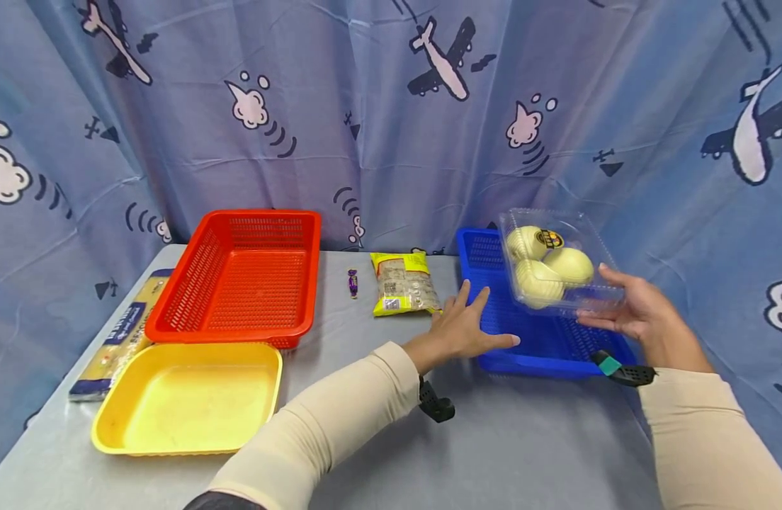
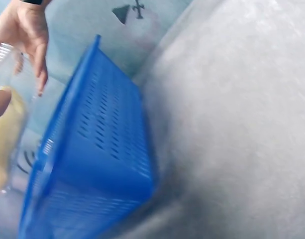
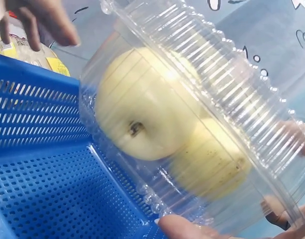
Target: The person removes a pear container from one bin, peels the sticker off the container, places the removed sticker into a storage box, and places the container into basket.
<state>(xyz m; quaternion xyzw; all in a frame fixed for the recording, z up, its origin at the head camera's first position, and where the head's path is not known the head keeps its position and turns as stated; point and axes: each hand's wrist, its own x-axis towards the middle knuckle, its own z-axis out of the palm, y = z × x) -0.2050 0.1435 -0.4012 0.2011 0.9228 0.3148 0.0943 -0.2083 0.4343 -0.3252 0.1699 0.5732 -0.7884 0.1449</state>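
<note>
My right hand (image 1: 642, 312) grips the right side of a clear plastic clamshell box (image 1: 591, 234), tilted above the blue basket (image 1: 531, 367). Pale yellow round fruits (image 1: 569, 265) lie inside it, one with a black and orange sticker. In the right wrist view, a fruit (image 3: 147, 104) shows its stem hollow through the clear wall. Fingers spread, my left hand (image 1: 461, 329) hovers by the basket's left rim, apart from the box and holding nothing. Seen from the left wrist, the basket (image 2: 107, 124) has slotted walls.
A yellow-ended food packet (image 1: 404, 283) and a small purple-wrapped candy (image 1: 353, 283) lie left of the blue basket. Farther left are a red basket (image 1: 257, 283), a yellow tray (image 1: 187, 404) and a long flat package (image 1: 123, 333). A patterned curtain (image 1: 365, 127) hangs behind the table.
</note>
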